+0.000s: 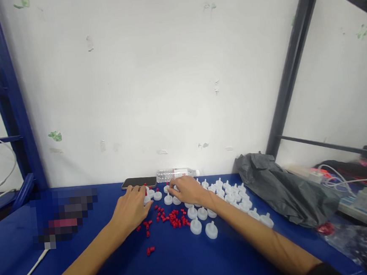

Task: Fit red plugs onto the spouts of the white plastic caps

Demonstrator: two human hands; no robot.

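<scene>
My left hand (130, 208) rests palm down at the left of a small group of white round nozzle caps, its thumb apart from its fingers. Between thumb and forefinger shows part of a white cap (147, 199), and a capped one with a red tip (157, 194) stands just right of it. My right hand (187, 190) reaches in from the right with bent fingers, its fingertips at a white cap with a red tip (166, 189); the hand partly hides this grip. Loose small red tips (174, 219) lie scattered between my forearms. Bare white nozzle caps (211, 230) stand around my right forearm.
Behind my hands a dark phone (139, 183) and a clear plastic bottle (175, 174) lie along the wall. A grey plastic bag (286, 188) sits at the right, near cables and a power strip (363, 206). A white cable (29, 272) crosses the blue table (168, 272) at left.
</scene>
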